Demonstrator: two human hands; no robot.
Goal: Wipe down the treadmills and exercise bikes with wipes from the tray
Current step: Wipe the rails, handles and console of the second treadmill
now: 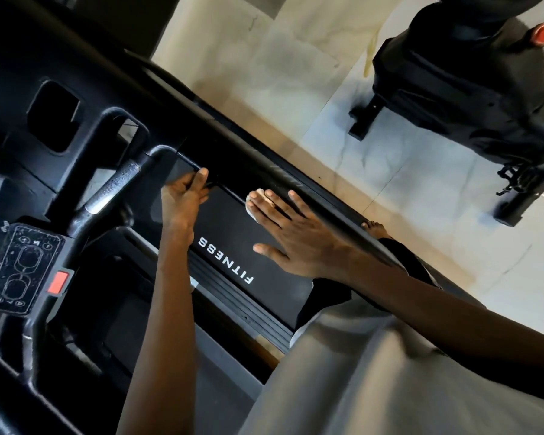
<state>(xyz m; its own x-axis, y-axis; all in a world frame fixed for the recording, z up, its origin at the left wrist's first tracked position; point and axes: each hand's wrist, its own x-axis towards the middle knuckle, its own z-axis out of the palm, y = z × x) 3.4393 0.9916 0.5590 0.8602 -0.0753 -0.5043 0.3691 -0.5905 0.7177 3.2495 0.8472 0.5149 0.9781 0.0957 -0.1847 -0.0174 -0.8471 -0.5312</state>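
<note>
**Head view, one frame.**

1. Treadmill (60,189): black, taking up the left and centre of your view. Its side rail (264,158) has a long axis running from 10 o'clock down to 4 o'clock. The matte black hood (230,224) lies just below the rail and parallel to it. Its white "FITNESS" lettering (225,260) reads upside down to you.
2. Wipe (251,206): a small white crumpled wad just right of centre, against the hood at the foot of the rail. Most of it is hidden under your fingers, so its long axis cannot be told.
3. Right hand (289,230): palm down on the wipe, fingers straight and fanned wide, tips pointing to 10 o'clock, thumb splayed towards 8 o'clock over the hood.
4. Left hand (182,202): just left of the wipe, fingers curled round the lower edge of a dark bar under the rail, thumb upright against it.
5. Control pad (22,265): at 9 o'clock, worn outlines of buttons, with a red button (58,282) at its right corner.
6. Second black machine (468,83): at 1 to 2 o'clock, well apart, with a red knob (543,33) on top.
7. Pale marbled floor (296,73): at 12 to 3 o'clock.
8. Grey garment (390,372): at 5 o'clock.
</note>
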